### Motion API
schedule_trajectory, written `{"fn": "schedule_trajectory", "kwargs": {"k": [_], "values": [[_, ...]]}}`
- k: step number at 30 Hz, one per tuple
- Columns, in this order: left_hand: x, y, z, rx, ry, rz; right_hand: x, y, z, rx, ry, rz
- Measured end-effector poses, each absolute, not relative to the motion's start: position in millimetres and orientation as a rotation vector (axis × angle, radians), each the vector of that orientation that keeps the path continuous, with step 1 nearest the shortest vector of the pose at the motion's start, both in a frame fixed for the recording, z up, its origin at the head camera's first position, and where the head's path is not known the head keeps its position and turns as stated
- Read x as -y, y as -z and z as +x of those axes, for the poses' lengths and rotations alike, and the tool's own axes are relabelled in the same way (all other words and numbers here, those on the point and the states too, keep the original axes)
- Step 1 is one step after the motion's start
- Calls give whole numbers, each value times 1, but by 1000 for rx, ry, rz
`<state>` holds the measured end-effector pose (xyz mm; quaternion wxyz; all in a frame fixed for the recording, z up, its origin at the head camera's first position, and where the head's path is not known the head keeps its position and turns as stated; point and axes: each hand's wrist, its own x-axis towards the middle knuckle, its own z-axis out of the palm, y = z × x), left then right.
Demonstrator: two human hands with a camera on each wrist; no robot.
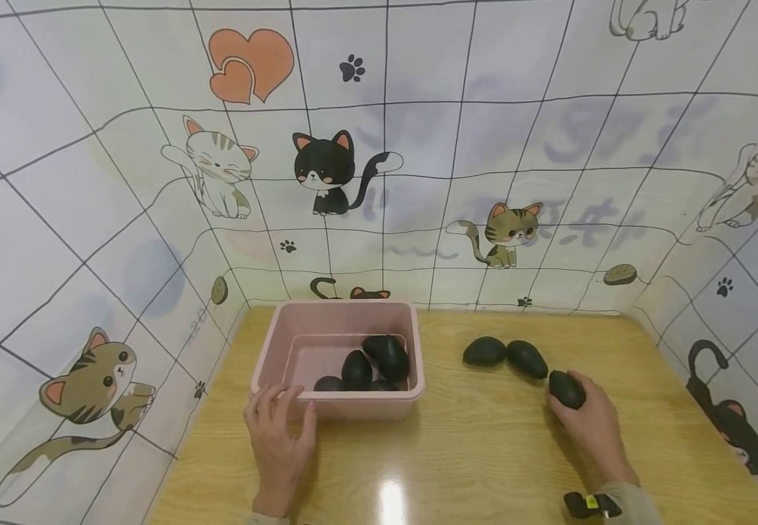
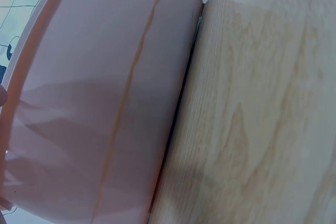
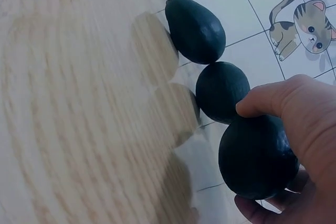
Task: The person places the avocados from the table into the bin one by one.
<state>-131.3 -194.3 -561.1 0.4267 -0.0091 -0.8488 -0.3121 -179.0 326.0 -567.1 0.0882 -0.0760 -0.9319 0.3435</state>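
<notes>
We see our right hand (image 1: 592,423) curled around a dark avocado (image 1: 566,389) on the wooden table (image 1: 484,452), thumb over its top and fingers wrapped under it, as the right wrist view shows plainly. This avocado lies at the near end of a row of three; the middle avocado (image 1: 527,359) looks to be touching it, and the far avocado (image 1: 485,351) lies just beside that one. Our left hand (image 1: 280,437) rests with straight, relaxed fingers against the near wall of the pink bin (image 1: 336,313), steadying it without gripping anything. Inside the bin we can make out several avocados (image 1: 379,361) already piled toward the near right corner, four or so, though the rim hides part of them. Judging from how things lie, we are somewhat past the middle of moving the fruit into the bin: a good share is in, and three remain outside, one of them in our grasp but not yet lifted from the table.
</notes>
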Motion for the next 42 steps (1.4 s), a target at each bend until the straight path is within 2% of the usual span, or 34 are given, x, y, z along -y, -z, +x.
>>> {"fn": "schedule_trajectory", "kwargs": {"k": [42], "values": [[195,561,-131,2115,776,-35,-303,533,-184,2655,-1033,-168]]}}
